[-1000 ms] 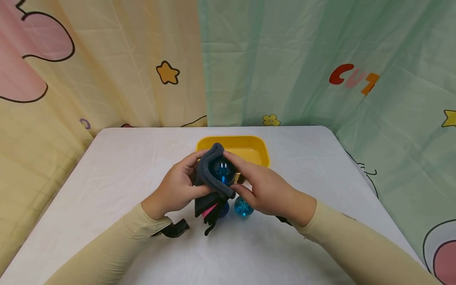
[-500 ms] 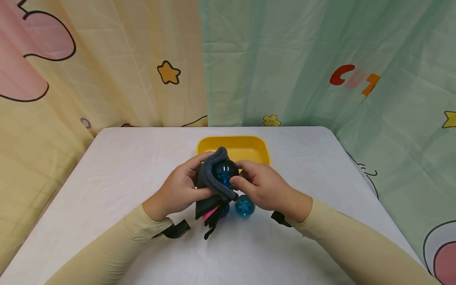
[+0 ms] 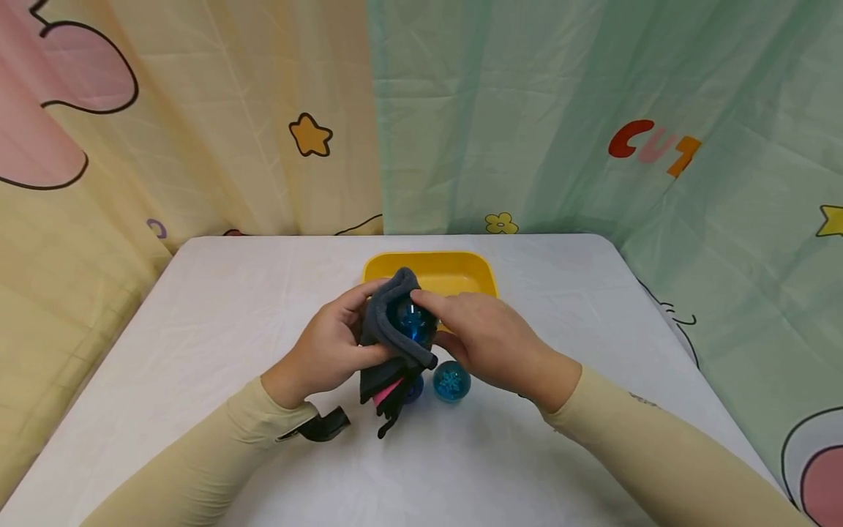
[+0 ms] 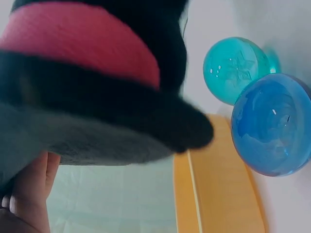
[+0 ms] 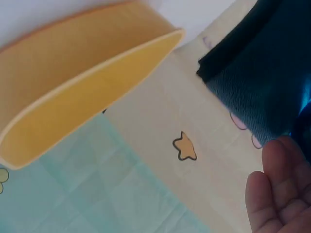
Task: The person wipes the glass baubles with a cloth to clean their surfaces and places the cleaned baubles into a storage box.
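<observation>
My left hand (image 3: 329,348) grips a dark grey fuzzy cloth (image 3: 382,322) with black edging and a pink band (image 4: 82,39), thumb in front and fingers behind. The cloth curves round the left side of a clear dark blue ball (image 3: 413,322). My right hand (image 3: 494,340) holds that ball from the right, fingers over its top and thumb low on its side. Below, a turquoise ball (image 3: 451,381) with a snowflake pattern lies on the table. Beside it a blue ball (image 4: 272,124) is partly covered by the hanging cloth in the head view.
A yellow tray (image 3: 461,272) stands just behind the hands on the white table (image 3: 263,271). Black straps (image 3: 323,424) show by the left wrist. Patterned curtains (image 3: 500,110) hang beyond the table's back edge.
My right hand drew back slightly to the ball's right side, then came forward again over its top. The left hand and cloth stay nearly in place.
</observation>
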Demonstrator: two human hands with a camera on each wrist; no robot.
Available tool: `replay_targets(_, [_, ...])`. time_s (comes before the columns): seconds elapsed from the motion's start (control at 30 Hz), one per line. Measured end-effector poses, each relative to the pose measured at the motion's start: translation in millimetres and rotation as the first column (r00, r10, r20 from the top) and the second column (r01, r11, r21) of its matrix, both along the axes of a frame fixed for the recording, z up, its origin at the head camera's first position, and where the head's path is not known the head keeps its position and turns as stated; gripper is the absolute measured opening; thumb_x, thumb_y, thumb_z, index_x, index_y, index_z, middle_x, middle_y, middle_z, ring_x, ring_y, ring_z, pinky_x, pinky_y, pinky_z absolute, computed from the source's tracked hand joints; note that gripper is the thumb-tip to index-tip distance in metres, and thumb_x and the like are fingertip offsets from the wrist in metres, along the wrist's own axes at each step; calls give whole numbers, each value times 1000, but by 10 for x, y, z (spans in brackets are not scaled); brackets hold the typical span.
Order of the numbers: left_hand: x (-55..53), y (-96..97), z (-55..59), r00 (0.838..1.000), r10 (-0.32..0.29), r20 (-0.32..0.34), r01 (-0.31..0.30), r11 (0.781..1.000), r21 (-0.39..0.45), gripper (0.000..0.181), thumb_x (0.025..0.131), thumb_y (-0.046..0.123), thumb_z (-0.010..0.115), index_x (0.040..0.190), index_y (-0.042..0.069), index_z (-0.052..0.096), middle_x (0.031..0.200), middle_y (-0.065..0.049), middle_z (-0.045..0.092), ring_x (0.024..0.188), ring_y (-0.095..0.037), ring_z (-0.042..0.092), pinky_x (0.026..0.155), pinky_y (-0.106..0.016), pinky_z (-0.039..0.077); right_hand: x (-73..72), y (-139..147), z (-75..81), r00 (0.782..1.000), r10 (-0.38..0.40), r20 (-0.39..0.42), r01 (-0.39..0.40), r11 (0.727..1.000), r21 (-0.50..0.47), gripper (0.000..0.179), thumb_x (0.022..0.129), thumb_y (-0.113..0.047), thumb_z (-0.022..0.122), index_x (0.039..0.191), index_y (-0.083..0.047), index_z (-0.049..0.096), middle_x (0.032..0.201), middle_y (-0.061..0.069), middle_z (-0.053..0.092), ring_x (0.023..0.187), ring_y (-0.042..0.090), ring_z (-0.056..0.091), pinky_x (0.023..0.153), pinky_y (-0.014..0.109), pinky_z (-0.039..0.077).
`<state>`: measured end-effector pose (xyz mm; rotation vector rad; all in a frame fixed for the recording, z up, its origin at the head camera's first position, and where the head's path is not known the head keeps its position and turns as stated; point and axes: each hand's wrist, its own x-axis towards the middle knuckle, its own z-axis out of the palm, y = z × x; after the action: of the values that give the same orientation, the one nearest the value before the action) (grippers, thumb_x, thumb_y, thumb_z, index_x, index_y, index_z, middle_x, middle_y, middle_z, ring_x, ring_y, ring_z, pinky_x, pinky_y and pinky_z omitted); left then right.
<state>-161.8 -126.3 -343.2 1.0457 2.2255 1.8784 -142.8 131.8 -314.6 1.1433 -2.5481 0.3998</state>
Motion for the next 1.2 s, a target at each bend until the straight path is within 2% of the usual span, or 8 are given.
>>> replay_targets(0.13, [5,17,-10,1000,-6,4,6,1000,-13,74,87,-9,78,153,3,47,134,-22,68,110,-18,71,97,-27,60,5,-9,0,980,-12,197,32,995,-96,67,95,-24,80,152,-7,49,101,1,77,84,13,68,75,27,60])
replay_targets(0.27, [16,27,-23,1000,-3,5,3,999,-34,75,87,-9,79,154,4,46,134,-22,67,108,-17,70,96,-25,60,15,-23,-6,855,7,519,138,961,-239,54,103,-28,71,149,-7,51,98,-1,77,82,10,67,70,26,60])
replay_targets(0.33, [18,30,-28,1000,-7,7,8,1000,-25,75,87,-10,78,153,3,46,134,-22,67,108,-17,70,96,-26,60,16,-24,-8,837,15,546,151,954,-258,51,104,-29,69,148,-8,53,103,-2,76,85,10,66,75,28,61])
replay_targets(0.57, [18,10,-15,1000,-9,-8,9,1000,30,76,84,-13,80,152,0,47,133,-24,67,110,-15,71,97,-27,60,5,1,35,921,72,383,10,978,-208,81,99,-24,75,165,-15,29,143,4,65,119,18,69,104,40,59])
replay_targets(0.7, [7,-12,-6,1000,-13,11,13,998,54,75,85,-13,78,152,-1,47,134,-26,66,111,-14,70,96,-27,61,-28,27,22,987,111,115,-102,991,-83,82,95,-14,80,163,-16,34,135,8,68,111,22,70,98,38,61])
replay_targets(0.9, [8,-24,-1,999,-22,44,21,999,27,73,87,-11,78,152,0,47,131,-25,68,108,-17,71,95,-28,61,-111,18,-1,953,128,-274,-132,991,4,68,90,-20,86,149,-12,54,122,11,70,100,25,70,89,35,62])
replay_targets(1.1, [-2,-46,-14,1000,6,5,-6,1000,-30,73,87,-7,80,153,4,49,131,-20,70,107,-17,72,95,-27,61,-145,-26,-8,994,103,37,-99,990,-97,67,90,-26,86,145,-4,56,131,8,69,114,23,68,100,37,60])
replay_targets(1.2, [-18,-65,-31,1000,28,-6,-29,998,-50,72,88,-5,81,152,6,50,130,-18,71,106,-17,72,95,-26,61,-201,-39,-29,951,151,270,-86,968,-237,64,92,-21,84,146,-5,54,135,6,67,116,19,65,99,35,61])
